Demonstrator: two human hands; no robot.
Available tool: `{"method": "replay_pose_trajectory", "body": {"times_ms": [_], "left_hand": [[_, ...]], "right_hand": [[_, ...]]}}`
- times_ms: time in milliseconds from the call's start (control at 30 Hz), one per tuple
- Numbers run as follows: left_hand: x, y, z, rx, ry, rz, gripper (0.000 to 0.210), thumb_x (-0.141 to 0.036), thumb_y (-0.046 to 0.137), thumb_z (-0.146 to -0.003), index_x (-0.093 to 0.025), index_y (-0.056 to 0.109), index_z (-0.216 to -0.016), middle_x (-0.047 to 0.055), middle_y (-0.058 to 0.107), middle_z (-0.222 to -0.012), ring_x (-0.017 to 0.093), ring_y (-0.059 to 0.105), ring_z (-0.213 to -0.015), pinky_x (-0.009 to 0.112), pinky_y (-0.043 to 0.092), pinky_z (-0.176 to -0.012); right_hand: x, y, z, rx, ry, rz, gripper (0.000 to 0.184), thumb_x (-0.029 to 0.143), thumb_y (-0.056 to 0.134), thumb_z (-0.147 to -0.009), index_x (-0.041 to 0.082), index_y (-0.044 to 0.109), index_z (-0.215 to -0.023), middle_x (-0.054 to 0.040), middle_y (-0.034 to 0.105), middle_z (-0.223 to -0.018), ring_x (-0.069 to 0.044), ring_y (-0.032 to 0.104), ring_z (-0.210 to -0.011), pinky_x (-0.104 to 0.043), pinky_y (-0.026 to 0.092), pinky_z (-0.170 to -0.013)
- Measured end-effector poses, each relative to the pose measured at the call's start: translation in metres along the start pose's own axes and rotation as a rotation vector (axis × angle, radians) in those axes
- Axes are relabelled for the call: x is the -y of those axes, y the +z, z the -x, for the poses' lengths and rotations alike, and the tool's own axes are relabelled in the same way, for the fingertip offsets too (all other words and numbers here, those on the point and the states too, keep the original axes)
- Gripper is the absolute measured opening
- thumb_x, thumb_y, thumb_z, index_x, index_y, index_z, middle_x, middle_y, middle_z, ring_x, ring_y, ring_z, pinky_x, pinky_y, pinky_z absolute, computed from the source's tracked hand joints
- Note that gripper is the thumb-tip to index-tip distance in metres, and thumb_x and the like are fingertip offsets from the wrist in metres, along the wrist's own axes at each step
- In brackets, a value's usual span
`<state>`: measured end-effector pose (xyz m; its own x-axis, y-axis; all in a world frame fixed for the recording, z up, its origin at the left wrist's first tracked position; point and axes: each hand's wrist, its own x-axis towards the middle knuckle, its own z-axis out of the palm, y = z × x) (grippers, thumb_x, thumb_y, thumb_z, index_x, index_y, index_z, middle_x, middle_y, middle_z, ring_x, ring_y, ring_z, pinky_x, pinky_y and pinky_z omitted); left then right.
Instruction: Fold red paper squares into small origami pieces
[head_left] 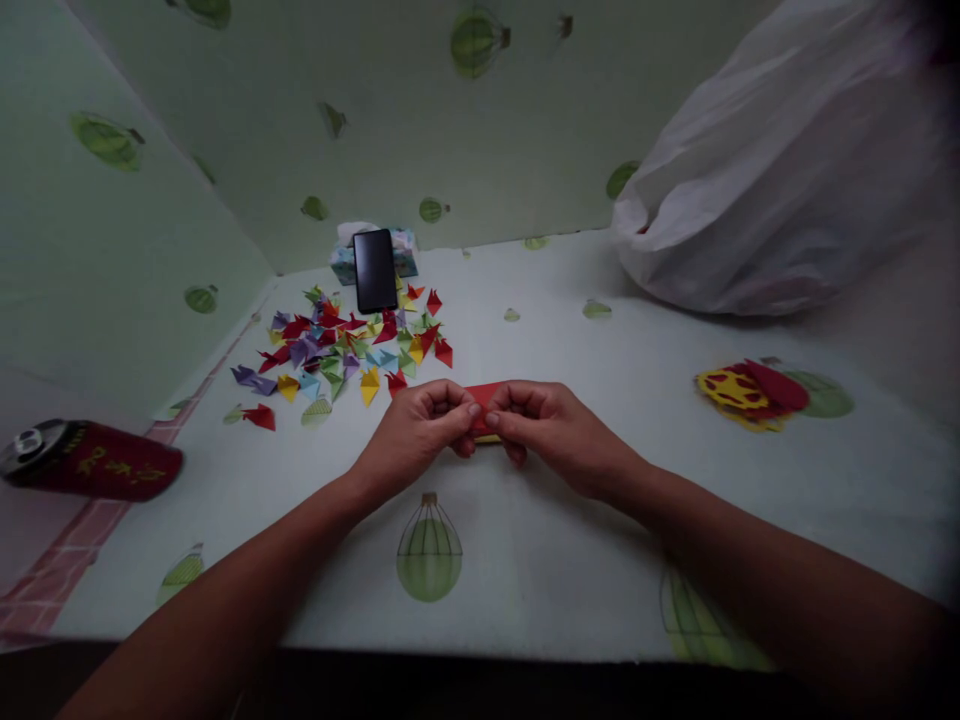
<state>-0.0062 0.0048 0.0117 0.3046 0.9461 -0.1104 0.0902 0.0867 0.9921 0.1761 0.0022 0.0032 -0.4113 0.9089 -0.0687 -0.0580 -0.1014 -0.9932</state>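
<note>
Near the middle of the table, my left hand (426, 425) and my right hand (546, 428) face each other with fingertips close together. Both are closed in a pinch at a piece of red paper (484, 400) that shows between and behind them. A yellow edge peeks out below the red; whether it is a separate sheet, I cannot tell. My fingers cover most of the paper, so its folds are hidden. Just beyond my left hand lies a loose pile of small folded paper cranes (330, 345) in red, yellow, purple, blue and green.
A smartphone (375, 270) leans against a tissue box (406, 252) behind the pile. A red drink can (97, 460) is at far left. Red and yellow paper cut-outs (739, 390) lie to the right, before a large white plastic bag (757, 200). A wall (540, 130) borders the table's back.
</note>
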Motion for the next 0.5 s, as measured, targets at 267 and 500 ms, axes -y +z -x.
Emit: {"method": "replay_pose_trajectory", "body": {"times_ms": [267, 500], "left_hand": [[0.0055, 0.0036, 0.0014, -0.122, 0.072, 0.058, 0.02, -0.033, 0.072, -0.083, -0.016, 0.063, -0.079, -0.001, 0.067, -0.062, 0.01, 0.063, -0.055, 0.022, 0.052, -0.057], [0.0083, 0.0056, 0.0025, -0.118, 0.061, 0.132, 0.021, -0.032, 0.073, -0.082, -0.015, 0.063, -0.077, -0.001, 0.068, -0.065, 0.01, 0.063, -0.058, 0.022, 0.054, -0.06]], "right_hand": [[-0.0062, -0.0024, -0.0016, 0.022, -0.018, -0.093, 0.023, 0.036, 0.073, -0.081, 0.017, 0.062, -0.077, -0.0004, 0.064, -0.073, -0.009, 0.052, -0.055, -0.025, 0.047, -0.053], [-0.0057, 0.0003, -0.0012, -0.023, -0.029, -0.069, 0.02, 0.032, 0.07, -0.081, 0.016, 0.06, -0.074, 0.0009, 0.062, -0.069, -0.008, 0.052, -0.051, -0.024, 0.047, -0.05]]}}
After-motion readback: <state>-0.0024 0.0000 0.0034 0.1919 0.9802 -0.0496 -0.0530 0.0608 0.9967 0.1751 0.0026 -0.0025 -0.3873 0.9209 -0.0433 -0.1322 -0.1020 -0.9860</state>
